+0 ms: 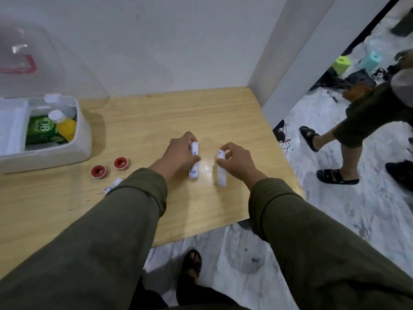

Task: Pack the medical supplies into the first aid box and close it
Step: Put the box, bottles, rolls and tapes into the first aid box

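Observation:
The white first aid box (82, 139) stands open at the table's left, its clear lid (44, 63) raised against the wall. Inside it are a green packet (41, 130) and a yellow bottle (66, 127) with a white cap. My left hand (178, 153) grips a white printed roll (194, 173) that lies on the table. My right hand (237, 162) pinches the top end of a second white roll (221, 176). Two red-and-white tape rolls (98, 171) (121, 163) lie just in front of the box. Another white roll (112, 185) peeks out from under my left sleeve.
The wooden table (201, 113) stands in a white wall corner; its right edge drops to a marble floor. Another person in sandals (337, 175) stands at the right. Bags and clutter (357, 83) lie on the floor beyond.

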The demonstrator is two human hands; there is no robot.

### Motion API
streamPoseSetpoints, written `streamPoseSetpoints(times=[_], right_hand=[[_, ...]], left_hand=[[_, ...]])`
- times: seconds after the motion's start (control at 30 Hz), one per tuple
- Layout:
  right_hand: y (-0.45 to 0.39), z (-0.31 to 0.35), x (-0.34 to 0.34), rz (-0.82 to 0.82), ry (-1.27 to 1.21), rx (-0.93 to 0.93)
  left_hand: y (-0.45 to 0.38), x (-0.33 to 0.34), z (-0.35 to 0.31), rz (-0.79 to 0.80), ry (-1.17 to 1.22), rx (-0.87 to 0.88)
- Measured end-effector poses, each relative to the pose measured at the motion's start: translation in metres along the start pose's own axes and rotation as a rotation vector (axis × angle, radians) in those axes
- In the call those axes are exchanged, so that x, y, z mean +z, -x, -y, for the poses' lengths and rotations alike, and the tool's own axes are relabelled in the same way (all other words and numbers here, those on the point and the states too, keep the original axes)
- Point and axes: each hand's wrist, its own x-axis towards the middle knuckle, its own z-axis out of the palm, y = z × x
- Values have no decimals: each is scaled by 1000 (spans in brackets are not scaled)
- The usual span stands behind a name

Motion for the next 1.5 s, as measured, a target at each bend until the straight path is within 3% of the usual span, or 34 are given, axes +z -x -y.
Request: streamPoseSetpoints(times=[0.4, 0.87, 1.2, 1.5], right_hand=[[12, 99, -18, -171, -229, -165], [55, 259, 69, -233, -322, -350], [57, 304, 119, -230, -374, -407], [43, 303, 142, -133, -205, -479]], left_hand=[[40, -99, -4, -116, 153, 180], [120, -246, 85, -362, 113, 261], [130, -269, 142, -396, 113, 224], [121, -264, 157, -327, 92, 204]])
